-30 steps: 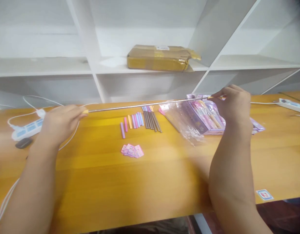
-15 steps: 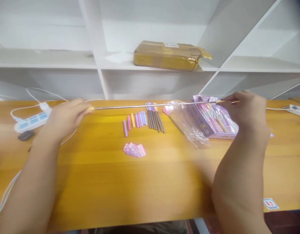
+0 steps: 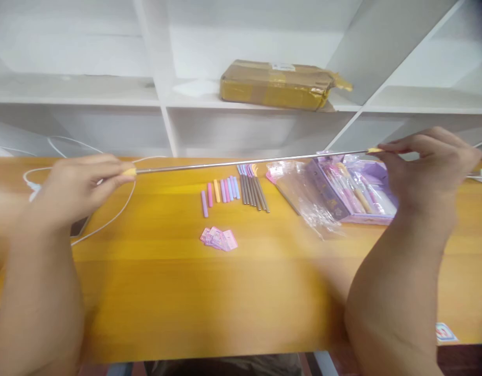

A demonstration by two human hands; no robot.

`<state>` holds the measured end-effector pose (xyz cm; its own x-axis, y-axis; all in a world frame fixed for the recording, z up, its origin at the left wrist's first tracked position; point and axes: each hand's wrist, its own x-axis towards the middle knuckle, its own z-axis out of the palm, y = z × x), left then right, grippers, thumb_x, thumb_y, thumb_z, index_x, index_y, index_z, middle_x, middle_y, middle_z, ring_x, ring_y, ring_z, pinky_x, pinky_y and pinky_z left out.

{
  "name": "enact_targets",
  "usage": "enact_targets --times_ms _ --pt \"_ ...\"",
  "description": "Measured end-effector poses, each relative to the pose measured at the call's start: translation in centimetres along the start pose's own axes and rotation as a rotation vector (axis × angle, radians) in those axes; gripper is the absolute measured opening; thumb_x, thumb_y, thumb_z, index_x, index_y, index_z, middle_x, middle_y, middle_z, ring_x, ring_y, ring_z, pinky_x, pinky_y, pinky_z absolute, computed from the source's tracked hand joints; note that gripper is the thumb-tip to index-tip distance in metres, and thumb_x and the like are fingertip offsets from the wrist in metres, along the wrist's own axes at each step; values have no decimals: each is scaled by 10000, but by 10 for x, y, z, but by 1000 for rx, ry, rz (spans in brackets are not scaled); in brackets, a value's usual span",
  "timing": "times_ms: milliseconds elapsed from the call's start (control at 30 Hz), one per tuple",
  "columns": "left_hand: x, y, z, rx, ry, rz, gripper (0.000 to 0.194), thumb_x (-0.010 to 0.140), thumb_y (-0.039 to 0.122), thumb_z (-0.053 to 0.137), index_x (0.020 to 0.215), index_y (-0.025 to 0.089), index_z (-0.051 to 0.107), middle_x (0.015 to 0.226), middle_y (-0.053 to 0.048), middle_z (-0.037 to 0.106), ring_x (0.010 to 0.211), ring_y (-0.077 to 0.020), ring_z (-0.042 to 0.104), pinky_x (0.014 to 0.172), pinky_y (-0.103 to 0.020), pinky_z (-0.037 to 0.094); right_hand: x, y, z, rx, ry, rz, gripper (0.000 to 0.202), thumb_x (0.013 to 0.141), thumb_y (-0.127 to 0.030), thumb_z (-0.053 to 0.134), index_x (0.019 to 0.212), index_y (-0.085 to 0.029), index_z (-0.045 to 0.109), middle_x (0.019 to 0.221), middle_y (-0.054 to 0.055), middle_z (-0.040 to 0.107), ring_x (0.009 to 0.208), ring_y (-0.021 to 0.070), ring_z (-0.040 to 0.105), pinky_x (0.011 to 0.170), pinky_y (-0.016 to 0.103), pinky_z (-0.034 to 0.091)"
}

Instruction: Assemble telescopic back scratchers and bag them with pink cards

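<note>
A thin silver telescopic rod [image 3: 241,161] with yellow ends is stretched level above the table. My left hand [image 3: 82,190] pinches its left yellow end between thumb and fingers. At the other yellow end, my right hand [image 3: 424,162] grips with thumb and fingertips, a little higher than the left. Below the rod lies a row of short coloured sticks [image 3: 224,190] in purple, pink, orange and blue. Beside them are several metal rods [image 3: 254,192] with coloured curved tips. Pink printed cards [image 3: 219,238] lie fanned out nearer to me.
Right of centre, a purple open box [image 3: 330,193] holds wrapped pieces, with clear plastic wrappers [image 3: 303,196] beside it. A taped brown parcel [image 3: 283,86] rests on the white shelf. White cables [image 3: 121,211] run along the left side. A small sticker [image 3: 446,332] is at the front edge.
My hands have moved further apart, the left to the left and the right to the right and upward. The rod between them now looks longer.
</note>
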<state>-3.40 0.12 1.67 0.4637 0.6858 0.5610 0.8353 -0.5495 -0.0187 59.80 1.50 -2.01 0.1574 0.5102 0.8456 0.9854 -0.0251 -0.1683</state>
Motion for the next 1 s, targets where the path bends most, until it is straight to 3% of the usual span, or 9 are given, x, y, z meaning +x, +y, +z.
enact_targets --times_ms 67,133,233,300,400,467,667,833,1000 --pt "2 5 1 -8 35 60 378 1083 484 522 952 221 759 870 45 714 761 -81 619 713 -191 403 5 -12 -1 18 14 -10 159 788 -272 891 779 -199 750 764 55 713 700 170 628 650 331 414" --pt "5 22 12 -23 28 83 316 1085 435 541 974 227 752 924 40 740 804 -98 652 730 -204 425 4 -42 -1 75 20 -71 183 838 -321 847 770 -202 726 767 58 697 725 179 623 668 333 414" --pt "6 67 43 -124 -44 59 301 1102 390 495 1064 221 742 979 -16 753 853 -153 677 732 -248 457 -17 -123 4 236 63 -327 241 980 -316 679 763 -212 668 756 62 645 763 186 573 702 336 397" --pt "4 97 66 -191 -28 37 322 1109 336 452 1051 220 747 940 -33 750 795 -156 670 680 -255 444 -43 -181 9 342 -22 -571 281 1055 -190 519 808 -218 648 792 61 634 784 186 522 724 345 354" --pt "0 118 85 -252 -41 0 306 1112 315 454 1091 228 747 937 -36 747 758 -145 664 663 -253 436 -76 -238 16 369 -98 -667 284 1071 -117 473 869 -226 642 810 33 621 776 177 476 713 336 319" --pt "0 116 86 -188 -111 0 301 1108 369 479 1090 243 752 890 -27 731 728 -152 656 625 -262 400 -85 -249 19 370 -134 -710 276 1072 -99 470 897 -213 651 821 35 614 777 179 455 704 335 302" --pt "5 104 78 27 -269 29 263 1098 365 499 1187 283 732 885 -17 724 668 -174 638 557 -303 309 -83 -237 23 410 -266 -711 256 1078 -126 482 912 -193 665 841 36 597 785 178 450 708 332 288" --pt "1 112 76 -16 -284 78 252 1091 271 495 1244 255 694 1004 -41 751 791 -189 688 607 -306 387 -89 -242 24 431 -348 -737 209 1079 -145 495 989 -192 677 913 46 634 822 185 471 739 336 308" --pt "-2 123 80 28 -207 83 227 1091 305 511 1159 272 725 865 -30 710 714 -185 647 562 -309 341 -93 -250 18 405 -312 -782 256 1066 -96 466 945 -190 671 867 39 609 773 180 429 723 333 282"
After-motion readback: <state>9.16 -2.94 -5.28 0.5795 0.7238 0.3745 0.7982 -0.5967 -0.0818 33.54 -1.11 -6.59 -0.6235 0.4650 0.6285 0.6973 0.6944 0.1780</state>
